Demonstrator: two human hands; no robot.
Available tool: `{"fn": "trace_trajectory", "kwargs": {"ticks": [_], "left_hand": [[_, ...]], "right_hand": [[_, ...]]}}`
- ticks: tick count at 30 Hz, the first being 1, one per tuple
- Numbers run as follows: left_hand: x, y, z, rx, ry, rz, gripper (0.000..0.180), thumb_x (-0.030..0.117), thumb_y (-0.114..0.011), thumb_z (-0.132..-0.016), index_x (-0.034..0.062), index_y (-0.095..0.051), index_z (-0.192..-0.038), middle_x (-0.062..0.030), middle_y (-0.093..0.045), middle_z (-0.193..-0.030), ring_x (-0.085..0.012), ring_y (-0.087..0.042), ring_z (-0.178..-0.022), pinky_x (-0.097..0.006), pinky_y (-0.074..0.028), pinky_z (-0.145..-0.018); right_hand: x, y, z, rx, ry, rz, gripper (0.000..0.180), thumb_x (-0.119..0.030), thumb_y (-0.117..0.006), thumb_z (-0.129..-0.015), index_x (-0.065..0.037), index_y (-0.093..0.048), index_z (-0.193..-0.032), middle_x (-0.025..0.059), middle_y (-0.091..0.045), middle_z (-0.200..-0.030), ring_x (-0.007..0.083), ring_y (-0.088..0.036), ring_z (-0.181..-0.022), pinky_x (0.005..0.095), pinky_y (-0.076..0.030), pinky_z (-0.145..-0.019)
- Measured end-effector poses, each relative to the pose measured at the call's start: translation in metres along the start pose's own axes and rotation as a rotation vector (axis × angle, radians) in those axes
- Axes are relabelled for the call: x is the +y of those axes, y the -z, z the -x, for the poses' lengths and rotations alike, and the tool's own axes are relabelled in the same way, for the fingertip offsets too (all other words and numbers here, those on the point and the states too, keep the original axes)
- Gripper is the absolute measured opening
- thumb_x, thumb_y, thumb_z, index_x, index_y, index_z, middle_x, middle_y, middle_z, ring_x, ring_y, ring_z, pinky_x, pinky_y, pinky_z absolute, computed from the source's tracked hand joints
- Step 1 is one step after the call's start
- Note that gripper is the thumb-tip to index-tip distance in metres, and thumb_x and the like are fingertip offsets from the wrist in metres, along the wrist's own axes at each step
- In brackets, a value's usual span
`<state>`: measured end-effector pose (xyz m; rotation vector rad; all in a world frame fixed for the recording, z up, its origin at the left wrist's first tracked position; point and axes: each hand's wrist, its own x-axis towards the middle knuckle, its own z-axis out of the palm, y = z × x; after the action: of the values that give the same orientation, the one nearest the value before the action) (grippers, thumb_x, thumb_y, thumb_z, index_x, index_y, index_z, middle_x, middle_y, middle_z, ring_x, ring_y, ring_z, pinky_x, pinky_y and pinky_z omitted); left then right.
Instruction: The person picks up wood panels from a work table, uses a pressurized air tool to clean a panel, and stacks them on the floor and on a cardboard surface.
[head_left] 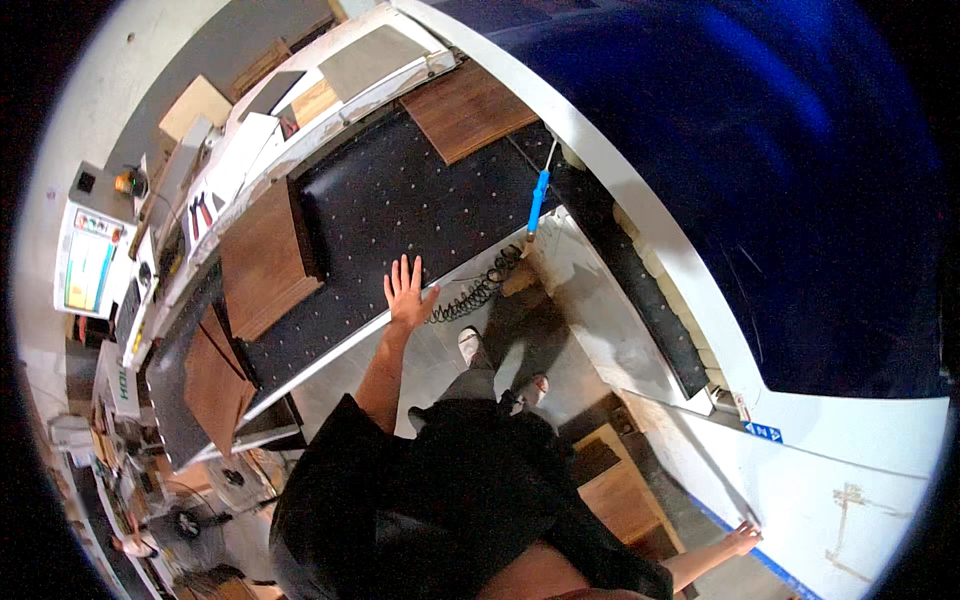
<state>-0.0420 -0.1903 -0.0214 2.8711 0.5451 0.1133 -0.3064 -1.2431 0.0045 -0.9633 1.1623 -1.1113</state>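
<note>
The left hand [405, 292] lies just above centre, fingers spread wide apart and flat, palm down on the near edge of the black perforated machine bed [400, 200]. It grips nothing. The right hand [743, 538] sits far out at about five o'clock, fingers loosely apart, their tips touching the edge of a white panel [850, 470]; whether it presses or merely rests there is too small to tell.

Just to the right of the left hand, at three o'clock from it, a coiled black air hose [478, 290] trails along the bed's metal edge toward a blue-handled air gun [538, 200], which hangs at about one o'clock from the hand. On the bed, a brown wooden board [265, 260] lies at nine o'clock from the hand and another brown board [465, 108] at twelve. More brown panels [215, 385] lean at the bed's lower left corner, partly hidden by each other.

The person's dark clothing [450, 500] fills the lower middle and covers most of the floor, with two shoes [472, 345] showing above it. A control screen [88, 265] stands at nine o'clock near the rim, its display blurred. A large dark blue surface [780, 150] takes the upper right; what it is cannot be made out. The lower left rim is cluttered and too distorted to read.
</note>
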Motion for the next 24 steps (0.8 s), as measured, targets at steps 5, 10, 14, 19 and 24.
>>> {"fn": "trace_trajectory", "kwargs": {"ticks": [5,10,14,19,24], "left_hand": [[0.003,0.005,-0.002,-0.053,0.003,-0.018,0.096,0.047,-0.069,-0.095,0.0191,-0.016,-0.170,-0.0173,-0.010,-0.176,-0.0405,-0.007,-0.162,-0.064,-0.006,-0.126],[-0.002,0.007,-0.005,-0.073,0.004,-0.014,0.102,0.047,-0.073,-0.091,0.0201,-0.014,-0.170,-0.0166,-0.010,-0.176,-0.0401,-0.006,-0.162,-0.065,-0.006,-0.126],[0.004,0.011,-0.013,-0.095,-0.057,0.089,0.105,0.042,-0.077,-0.089,0.0199,-0.014,-0.170,-0.0164,-0.007,-0.176,-0.0396,-0.003,-0.162,-0.063,-0.003,-0.127],[0.000,0.025,0.001,-0.114,-0.119,0.198,0.091,0.042,-0.073,-0.092,0.0177,-0.026,-0.167,-0.0172,-0.014,-0.175,-0.0401,-0.006,-0.162,-0.058,-0.005,-0.129],[-0.040,0.027,0.093,-0.183,-0.248,0.265,0.060,0.043,-0.066,-0.098,0.0089,-0.058,-0.147,-0.0230,-0.044,-0.160,-0.0430,-0.036,-0.152,-0.058,-0.030,-0.124]], "right_hand": [[-0.008,0.003,-0.001,0.096,-0.221,-0.154,0.035,-0.026,-0.056,-0.105,-0.001,-0.058,-0.130,0.0201,-0.066,-0.118,0.0345,-0.068,-0.109,0.0479,-0.057,-0.086],[0.053,-0.019,0.047,0.001,0.013,-0.042,0.040,-0.033,-0.067,-0.099,0.001,-0.062,-0.119,0.0118,-0.070,-0.102,0.0291,-0.068,-0.098,0.0403,-0.058,-0.087],[0.146,-0.016,0.148,-0.286,-0.348,-0.006,0.027,-0.031,-0.058,-0.105,-0.004,-0.060,-0.102,0.0102,-0.065,-0.093,0.0277,-0.058,-0.083,0.0431,-0.053,-0.078],[0.287,-0.006,0.302,-0.890,-1.272,-0.048,0.037,-0.028,-0.047,-0.112,-0.012,-0.057,-0.081,0.0083,-0.058,-0.081,0.0261,-0.046,-0.066,0.0467,-0.047,-0.066],[0.349,-0.017,0.513,-1.010,-1.077,0.548,0.038,-0.034,-0.049,-0.112,-0.006,-0.059,-0.136,0.0128,-0.067,-0.134,0.0322,-0.068,-0.105,0.0477,-0.055,-0.089]]}}
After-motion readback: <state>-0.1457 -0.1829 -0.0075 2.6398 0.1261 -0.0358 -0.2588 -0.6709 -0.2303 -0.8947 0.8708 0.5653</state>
